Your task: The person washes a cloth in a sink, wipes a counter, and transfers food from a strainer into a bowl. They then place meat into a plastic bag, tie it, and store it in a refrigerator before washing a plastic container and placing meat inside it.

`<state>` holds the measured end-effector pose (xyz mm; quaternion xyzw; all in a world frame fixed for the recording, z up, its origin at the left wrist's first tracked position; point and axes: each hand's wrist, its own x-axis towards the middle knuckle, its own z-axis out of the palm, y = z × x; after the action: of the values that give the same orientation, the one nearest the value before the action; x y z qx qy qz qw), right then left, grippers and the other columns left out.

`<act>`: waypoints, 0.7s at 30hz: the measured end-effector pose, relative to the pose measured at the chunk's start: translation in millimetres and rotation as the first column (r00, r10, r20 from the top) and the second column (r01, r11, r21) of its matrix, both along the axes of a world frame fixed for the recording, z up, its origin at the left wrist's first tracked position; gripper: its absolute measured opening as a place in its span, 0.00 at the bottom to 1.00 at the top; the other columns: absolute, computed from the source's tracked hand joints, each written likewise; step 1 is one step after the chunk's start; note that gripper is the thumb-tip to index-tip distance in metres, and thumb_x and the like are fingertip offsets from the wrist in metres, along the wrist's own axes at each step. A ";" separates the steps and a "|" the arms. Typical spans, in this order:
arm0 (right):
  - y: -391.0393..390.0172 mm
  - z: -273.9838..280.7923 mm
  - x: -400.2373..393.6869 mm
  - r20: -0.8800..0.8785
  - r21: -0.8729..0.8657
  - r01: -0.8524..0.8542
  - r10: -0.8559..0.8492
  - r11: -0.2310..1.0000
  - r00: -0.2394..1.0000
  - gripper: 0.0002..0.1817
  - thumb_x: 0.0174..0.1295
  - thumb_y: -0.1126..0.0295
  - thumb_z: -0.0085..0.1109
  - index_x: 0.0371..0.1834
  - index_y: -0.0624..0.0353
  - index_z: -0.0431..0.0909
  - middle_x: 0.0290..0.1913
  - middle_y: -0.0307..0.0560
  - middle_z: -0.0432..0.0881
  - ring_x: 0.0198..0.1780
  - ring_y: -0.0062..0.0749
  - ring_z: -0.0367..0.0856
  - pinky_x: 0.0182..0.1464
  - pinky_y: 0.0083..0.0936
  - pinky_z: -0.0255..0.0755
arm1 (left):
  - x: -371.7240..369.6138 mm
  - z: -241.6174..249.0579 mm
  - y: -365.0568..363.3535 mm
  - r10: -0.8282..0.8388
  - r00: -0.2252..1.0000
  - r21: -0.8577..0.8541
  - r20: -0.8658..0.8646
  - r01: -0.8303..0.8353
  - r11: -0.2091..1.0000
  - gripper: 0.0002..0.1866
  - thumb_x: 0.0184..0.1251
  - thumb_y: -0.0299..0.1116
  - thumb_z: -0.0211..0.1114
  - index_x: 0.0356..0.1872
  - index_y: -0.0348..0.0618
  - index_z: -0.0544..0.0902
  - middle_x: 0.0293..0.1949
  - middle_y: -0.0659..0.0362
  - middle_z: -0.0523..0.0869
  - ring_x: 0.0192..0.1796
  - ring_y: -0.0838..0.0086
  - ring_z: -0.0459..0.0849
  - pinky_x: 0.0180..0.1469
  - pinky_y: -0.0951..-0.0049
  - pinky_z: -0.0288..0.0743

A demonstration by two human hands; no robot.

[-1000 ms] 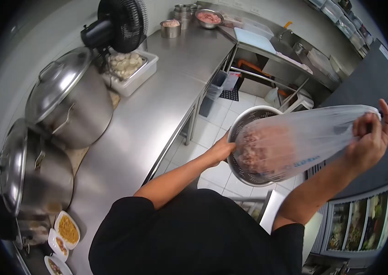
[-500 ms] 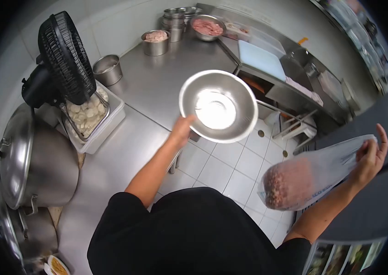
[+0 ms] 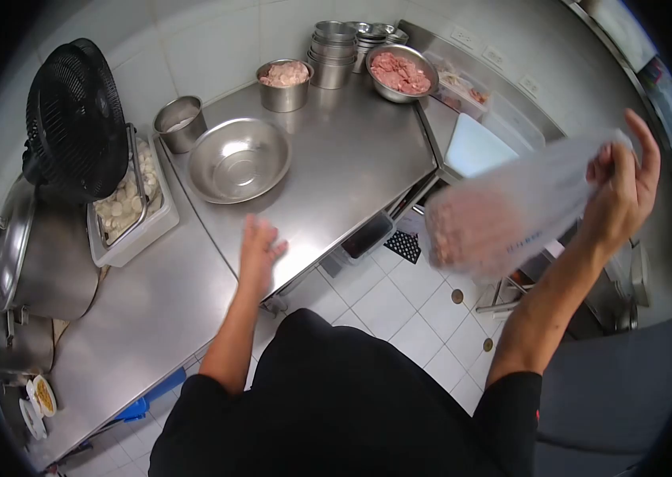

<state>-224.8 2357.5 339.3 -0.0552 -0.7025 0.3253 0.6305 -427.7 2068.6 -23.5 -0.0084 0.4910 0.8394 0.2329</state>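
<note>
My right hand (image 3: 620,187) grips the neck of a clear plastic bag (image 3: 503,211) filled with pinkish minced meat; the bag hangs blurred in the air, to the right of the steel counter (image 3: 352,159). My left hand (image 3: 260,248) hovers open over the counter's near edge and holds nothing. An empty steel bowl (image 3: 239,159) rests on the counter just beyond that hand.
At the back of the counter stand a pot of pale meat (image 3: 284,82), a bowl of red meat (image 3: 401,73), stacked steel bowls (image 3: 334,46) and a small steel pot (image 3: 180,122). A black fan (image 3: 73,119), a white tub of pale pieces (image 3: 125,211) and big lidded pots (image 3: 30,258) are at left.
My left hand set the steel bowl down on the counter and let go of it. My right hand lifted the bag of meat higher, toward the counter.
</note>
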 end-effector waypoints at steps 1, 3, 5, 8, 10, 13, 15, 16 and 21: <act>4.8 -1.5 -16.8 -0.017 0.053 -0.061 0.062 0.997 0.998 0.18 0.61 0.81 0.48 0.55 0.66 0.75 0.23 0.39 0.75 0.21 0.15 0.66 0.24 0.13 0.60 | 13.6 -0.7 11.9 -0.115 0.986 -0.098 -0.121 0.103 0.990 0.54 0.66 0.48 0.67 0.77 0.46 0.35 0.75 0.42 0.52 0.75 0.52 0.58 0.68 0.55 0.65; 6.8 -8.4 -52.8 -0.039 0.170 -0.186 0.195 0.968 0.980 0.19 0.60 0.82 0.48 0.55 0.67 0.75 0.26 0.41 0.79 0.22 0.16 0.68 0.25 0.14 0.61 | 20.8 6.1 44.6 -0.252 0.909 -0.290 -0.331 0.156 0.944 0.56 0.63 0.47 0.69 0.77 0.43 0.35 0.76 0.43 0.48 0.77 0.53 0.53 0.70 0.57 0.62; -12.2 -45.1 -71.1 -0.030 0.112 -0.260 0.264 0.959 0.964 0.18 0.59 0.83 0.48 0.54 0.67 0.76 0.34 0.45 0.83 0.26 0.20 0.74 0.29 0.14 0.67 | 10.1 21.9 78.1 -0.318 0.792 -0.450 -0.522 0.061 0.891 0.60 0.58 0.48 0.73 0.76 0.37 0.35 0.78 0.43 0.43 0.79 0.51 0.47 0.73 0.57 0.58; -27.8 -125.4 -73.7 0.533 0.462 -0.528 0.253 0.713 0.807 0.19 0.45 0.77 0.62 0.44 0.55 0.81 0.36 0.47 0.83 0.35 0.41 0.83 0.38 0.32 0.77 | -27.7 12.3 129.9 -0.393 0.625 -0.578 -0.674 -0.115 0.808 0.62 0.54 0.48 0.75 0.76 0.35 0.36 0.77 0.39 0.42 0.79 0.48 0.42 0.76 0.55 0.49; -34.0 -160.8 -83.1 0.783 0.210 -0.728 0.334 0.653 0.525 0.16 0.47 0.77 0.62 0.42 0.53 0.81 0.31 0.45 0.81 0.32 0.41 0.82 0.35 0.35 0.76 | -50.5 -1.8 156.9 -0.420 0.575 -0.607 -0.702 -0.175 0.775 0.63 0.53 0.49 0.75 0.76 0.34 0.36 0.77 0.37 0.42 0.79 0.47 0.41 0.78 0.55 0.44; -10.9 -185.0 -104.3 0.815 0.125 -0.731 0.351 0.671 0.461 0.15 0.48 0.77 0.60 0.42 0.54 0.80 0.30 0.46 0.81 0.32 0.43 0.82 0.35 0.37 0.76 | -97.8 -29.0 193.4 -0.457 0.541 -0.665 -0.706 -0.285 0.690 0.62 0.53 0.50 0.74 0.76 0.35 0.38 0.76 0.35 0.42 0.78 0.45 0.42 0.78 0.54 0.44; 23.7 -151.2 -123.4 0.763 0.124 -0.675 0.365 0.727 0.533 0.14 0.50 0.78 0.59 0.41 0.54 0.80 0.32 0.47 0.83 0.34 0.44 0.83 0.36 0.36 0.77 | -95.8 -8.5 203.0 -0.430 0.505 -0.645 -0.748 -0.401 0.650 0.60 0.54 0.52 0.73 0.76 0.35 0.41 0.76 0.35 0.45 0.78 0.45 0.46 0.77 0.54 0.46; 38.5 -141.5 -138.6 0.719 0.178 -0.653 0.355 0.736 0.597 0.14 0.51 0.80 0.57 0.41 0.55 0.80 0.34 0.48 0.83 0.35 0.46 0.83 0.38 0.36 0.77 | -101.8 3.9 210.5 -0.447 0.513 -0.658 -0.733 -0.368 0.657 0.59 0.54 0.53 0.72 0.76 0.36 0.43 0.75 0.35 0.46 0.77 0.45 0.48 0.76 0.53 0.48; 179.9 -85.5 -272.5 0.426 -0.152 -0.350 0.381 0.924 0.821 0.10 0.61 0.74 0.49 0.41 0.59 0.80 0.22 0.32 0.70 0.24 0.16 0.70 0.28 0.18 0.68 | -134.5 109.6 255.0 -0.589 0.689 -0.680 -0.423 0.189 0.709 0.59 0.54 0.62 0.69 0.76 0.38 0.46 0.75 0.37 0.50 0.76 0.46 0.54 0.74 0.54 0.53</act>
<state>-497.3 2537.4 253.8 -0.0139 -0.8147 0.4418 0.3753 -562.2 2323.6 86.1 0.3034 0.7612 0.5256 0.2285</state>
